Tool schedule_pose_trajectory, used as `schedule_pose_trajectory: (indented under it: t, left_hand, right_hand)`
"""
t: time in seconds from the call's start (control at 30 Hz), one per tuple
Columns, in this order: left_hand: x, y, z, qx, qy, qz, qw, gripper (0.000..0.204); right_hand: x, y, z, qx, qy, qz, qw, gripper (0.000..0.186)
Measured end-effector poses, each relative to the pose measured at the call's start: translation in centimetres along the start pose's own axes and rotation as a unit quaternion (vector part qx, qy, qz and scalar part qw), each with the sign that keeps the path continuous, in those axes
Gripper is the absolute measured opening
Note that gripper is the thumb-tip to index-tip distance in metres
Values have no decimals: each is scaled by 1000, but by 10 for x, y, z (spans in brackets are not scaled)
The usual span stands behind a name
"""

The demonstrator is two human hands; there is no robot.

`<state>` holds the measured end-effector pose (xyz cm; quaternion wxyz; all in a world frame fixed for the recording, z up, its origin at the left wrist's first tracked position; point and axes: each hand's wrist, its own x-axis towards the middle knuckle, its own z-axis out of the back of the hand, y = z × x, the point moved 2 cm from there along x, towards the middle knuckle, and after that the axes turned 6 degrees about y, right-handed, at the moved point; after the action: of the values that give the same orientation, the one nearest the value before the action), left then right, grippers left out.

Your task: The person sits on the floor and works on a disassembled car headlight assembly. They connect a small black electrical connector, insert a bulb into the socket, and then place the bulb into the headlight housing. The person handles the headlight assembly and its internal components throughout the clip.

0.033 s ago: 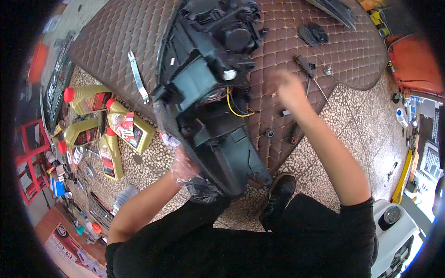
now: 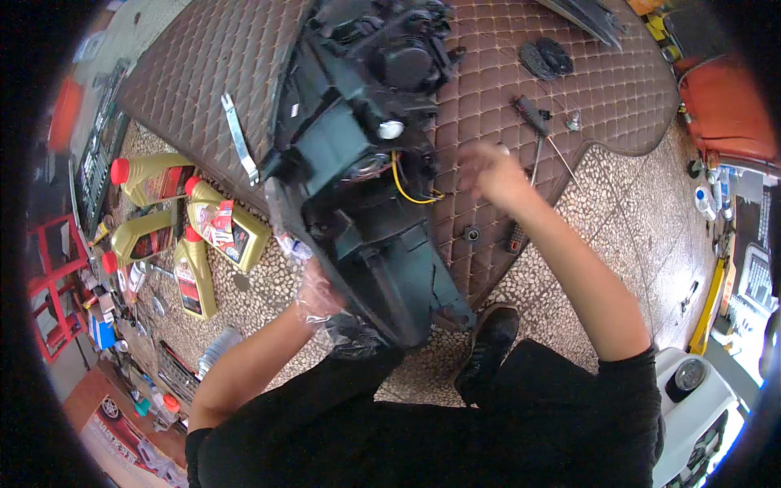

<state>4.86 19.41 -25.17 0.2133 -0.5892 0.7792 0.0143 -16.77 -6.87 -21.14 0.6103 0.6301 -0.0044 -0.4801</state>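
Note:
A large black car headlight housing (image 2: 411,272), its back facing up, stretches from my lap across a quilted brown mat (image 2: 492,98). Clear plastic film (image 2: 281,215) clings to its left edge. My left hand (image 2: 319,294) grips that edge near the lower end, through the film. A yellow wire (image 2: 399,177) loops out of an opening midway along the housing. To its right, my right hand (image 2: 495,177) hovers over the mat, its fingers smeared by motion; whether they hold anything cannot be made out. Near it lie a black-handled screwdriver (image 2: 533,118) and a small dark ring (image 2: 472,233).
Several gold bottles with red caps (image 2: 194,272) lie on the speckled floor at left. A metal pry bar (image 2: 239,140) rests on the mat. Farther right are a dark coil (image 2: 547,58), a small bulb (image 2: 574,120) and an orange-red seat (image 2: 728,106). My shoe (image 2: 492,342) is below.
The right hand has shifted slightly left, toward the headlight housing. The housing's upper part has tilted a little to the left, and the left hand keeps its grip.

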Motion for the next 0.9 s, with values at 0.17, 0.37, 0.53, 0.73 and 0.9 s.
schedule_pose_trajectory:
  t: [0.17, 0.37, 0.53, 0.73, 0.9]
  left_hand:
    - [-11, -9, -23, 8, -156, 27, 987, 59]
    - [-5, -8, -22, 15, -189, 35, 981, 58]
    - [-7, -4, -22, 9, -174, 31, 984, 62]
    - [-5, -8, -27, 12, -146, 41, 988, 66]
    - [-4, 13, -5, -18, -170, 51, 984, 63]
  right_hand:
    - [-16, -50, -28, -46, 242, 8, 969, 61]
    - [-14, -33, -18, -114, 136, 62, 982, 60]
    - [-10, -28, -33, -189, 41, 187, 963, 32]
    - [-14, -8, 14, -207, 126, 154, 958, 22]
    - [-23, 6, 51, -34, 264, 13, 964, 27]
